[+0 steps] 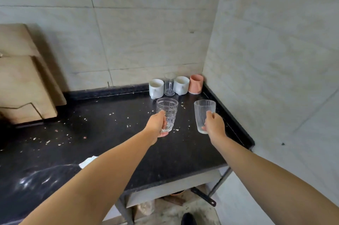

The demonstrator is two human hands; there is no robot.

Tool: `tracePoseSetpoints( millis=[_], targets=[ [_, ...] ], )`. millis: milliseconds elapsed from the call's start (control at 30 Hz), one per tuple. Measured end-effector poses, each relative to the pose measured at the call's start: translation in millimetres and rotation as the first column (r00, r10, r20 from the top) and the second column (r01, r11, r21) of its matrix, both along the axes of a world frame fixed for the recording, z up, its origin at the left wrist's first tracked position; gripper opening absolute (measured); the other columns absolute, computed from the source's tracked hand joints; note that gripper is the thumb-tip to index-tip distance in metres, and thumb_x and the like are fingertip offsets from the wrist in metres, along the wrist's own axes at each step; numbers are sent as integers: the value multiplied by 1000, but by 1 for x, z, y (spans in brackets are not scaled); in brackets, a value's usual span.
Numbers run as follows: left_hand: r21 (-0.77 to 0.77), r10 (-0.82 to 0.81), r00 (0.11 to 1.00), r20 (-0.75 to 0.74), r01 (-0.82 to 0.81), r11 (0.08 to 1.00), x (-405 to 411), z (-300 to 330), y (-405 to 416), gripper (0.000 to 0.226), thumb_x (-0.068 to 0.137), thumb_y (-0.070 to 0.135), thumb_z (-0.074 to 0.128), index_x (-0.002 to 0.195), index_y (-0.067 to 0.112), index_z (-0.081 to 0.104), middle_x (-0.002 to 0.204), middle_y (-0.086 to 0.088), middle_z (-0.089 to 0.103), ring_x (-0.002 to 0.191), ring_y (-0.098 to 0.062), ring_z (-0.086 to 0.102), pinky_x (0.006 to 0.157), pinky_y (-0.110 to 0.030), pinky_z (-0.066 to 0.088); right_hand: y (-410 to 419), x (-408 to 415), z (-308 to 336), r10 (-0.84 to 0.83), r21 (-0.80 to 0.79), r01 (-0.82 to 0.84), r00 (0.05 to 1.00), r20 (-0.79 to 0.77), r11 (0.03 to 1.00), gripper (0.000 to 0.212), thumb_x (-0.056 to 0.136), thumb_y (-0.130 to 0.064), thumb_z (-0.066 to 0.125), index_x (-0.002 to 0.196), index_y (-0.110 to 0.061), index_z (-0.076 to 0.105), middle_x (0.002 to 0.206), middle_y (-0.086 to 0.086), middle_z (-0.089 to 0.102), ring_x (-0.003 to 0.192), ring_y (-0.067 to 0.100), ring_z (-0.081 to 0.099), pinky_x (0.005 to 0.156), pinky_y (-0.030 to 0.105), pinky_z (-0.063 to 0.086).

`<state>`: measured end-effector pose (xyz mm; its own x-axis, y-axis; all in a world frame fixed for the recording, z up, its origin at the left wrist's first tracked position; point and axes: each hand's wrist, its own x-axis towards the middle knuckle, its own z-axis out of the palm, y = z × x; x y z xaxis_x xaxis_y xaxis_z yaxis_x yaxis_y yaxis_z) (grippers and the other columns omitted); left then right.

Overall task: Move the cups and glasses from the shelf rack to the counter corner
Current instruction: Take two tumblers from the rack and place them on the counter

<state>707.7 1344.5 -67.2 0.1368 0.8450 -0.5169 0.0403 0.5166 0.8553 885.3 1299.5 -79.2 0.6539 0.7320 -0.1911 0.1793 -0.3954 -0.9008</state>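
The left hand (157, 125) covers the lower near side of the patterned glass (167, 113), and the right hand (214, 125) hides part of the ribbed glass (204, 117). The tabletop (110, 133) and wooden boards (23, 77) run off the left edge. The pale specks (111, 114) scattered on it are too small to identify.

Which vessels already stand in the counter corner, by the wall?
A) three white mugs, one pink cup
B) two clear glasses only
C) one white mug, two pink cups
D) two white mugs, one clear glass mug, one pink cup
D: along the wall stand a white mug, a clear glass mug, a second white mug and a pink cup.
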Motion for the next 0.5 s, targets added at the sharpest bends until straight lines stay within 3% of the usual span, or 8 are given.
tracePoseSetpoints(
  millis=[167, 333, 400, 500],
  targets=[
    [-74, 49, 999, 21, -47, 996, 82, -14, 83, 44, 99, 31, 37, 57, 18, 40, 59, 0, 44, 64, -14, 48, 91, -40, 50, 84, 74, -7, 16, -60, -17, 1000, -16, 998, 33, 100, -28, 40, 78, -9, 55, 75, 6, 54, 92, 29, 65, 73, 37, 49],
    [-85, 11, 999, -43, -15, 996, 140, -40, 142, 32, 99, 30, 33, 72, 14, 43, 61, 0, 44, 60, -12, 45, 79, -35, 50, 149, 121, -28, 13, -82, -18, 998, -57, 996, 37, 99, -28, 43, 65, -14, 50, 67, 3, 51, 79, 23, 64, 73, 35, 51],
    [-89, 1, 999, -54, -6, 996, 157, -53, 159, 31, 98, 29, 34, 74, 15, 45, 62, 0, 41, 59, -12, 42, 75, -32, 51, 169, 130, -40, -7, -76, 0, 996, -90, 997, 35, 99, -28, 44, 68, -15, 50, 66, 0, 50, 77, 21, 63, 79, 38, 54],
    [-90, 2, 1000, -20, -4, 996, 177, -76, 182, 36, 100, 30, 34, 93, 6, 60, 72, -10, 50, 70, -18, 54, 77, -32, 53, 196, 138, -63, -30, -57, 23, 992, -121, 998, 37, 100, -27, 43, 66, -15, 48, 65, 2, 47, 72, 19, 59, 82, 39, 55]
  ],
)
